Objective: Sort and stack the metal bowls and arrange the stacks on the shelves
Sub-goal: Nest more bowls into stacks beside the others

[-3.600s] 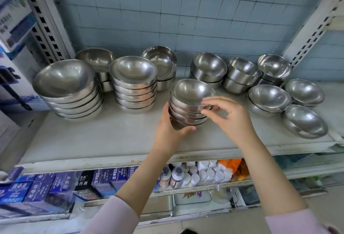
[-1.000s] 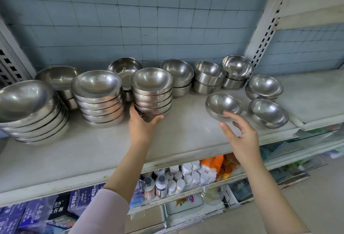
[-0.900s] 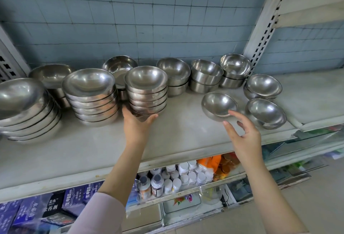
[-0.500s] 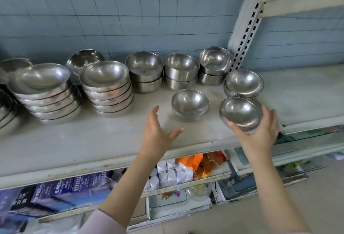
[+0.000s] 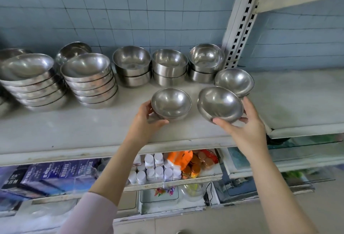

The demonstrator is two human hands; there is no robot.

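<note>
Reaching up to a white shelf [image 5: 78, 127], a person grips one small metal bowl in each hand. The left hand [image 5: 147, 120] cups the near side of the left bowl [image 5: 170, 102], thumb under its base; whether this bowl rests on the shelf or is just lifted cannot be told. The right hand [image 5: 245, 124] holds the right bowl [image 5: 219, 104] tilted and raised off the shelf, thumb beneath and fingers behind its rim. The two bowls look alike in size, so they are probably being brought together to nest one inside the other. A third matching bowl [image 5: 234, 82] sits just behind the right one. Farther back stand three short stacks of deeper bowls [image 5: 168, 66], and to the left two tall stacks of wide shallow bowls [image 5: 89, 79], already sorted by shape against the blue tiled wall [image 5: 130, 10].
</note>
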